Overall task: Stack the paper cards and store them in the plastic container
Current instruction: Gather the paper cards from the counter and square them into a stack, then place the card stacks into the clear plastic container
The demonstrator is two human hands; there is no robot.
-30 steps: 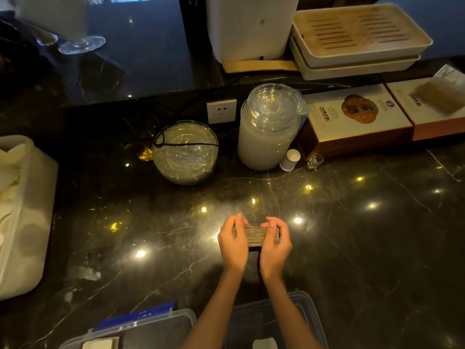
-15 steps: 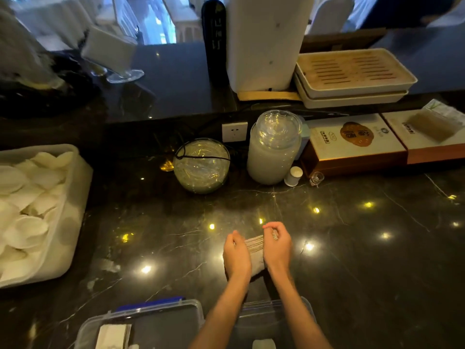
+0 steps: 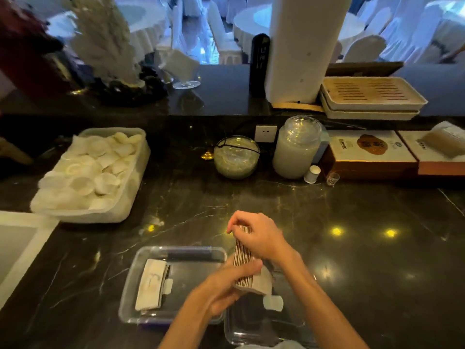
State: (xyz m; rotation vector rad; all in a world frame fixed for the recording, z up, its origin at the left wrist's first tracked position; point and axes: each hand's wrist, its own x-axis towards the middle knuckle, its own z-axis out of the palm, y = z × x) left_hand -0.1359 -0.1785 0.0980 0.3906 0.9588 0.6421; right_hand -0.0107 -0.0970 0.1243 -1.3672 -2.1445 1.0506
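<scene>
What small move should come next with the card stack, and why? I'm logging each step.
Probably lower the card stack leftward into the clear plastic container. Both the left hand and right hand already hold it squared up just beside the container's right edge, and bare floor shows next to the bundle already inside.

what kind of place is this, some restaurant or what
Most likely a service counter in a banquet hall or restaurant. Beyond the dark marble counter stand round tables in white cloths and white-covered chairs; a frosted plastic tub of white paper cups sits ready to the left.
</scene>
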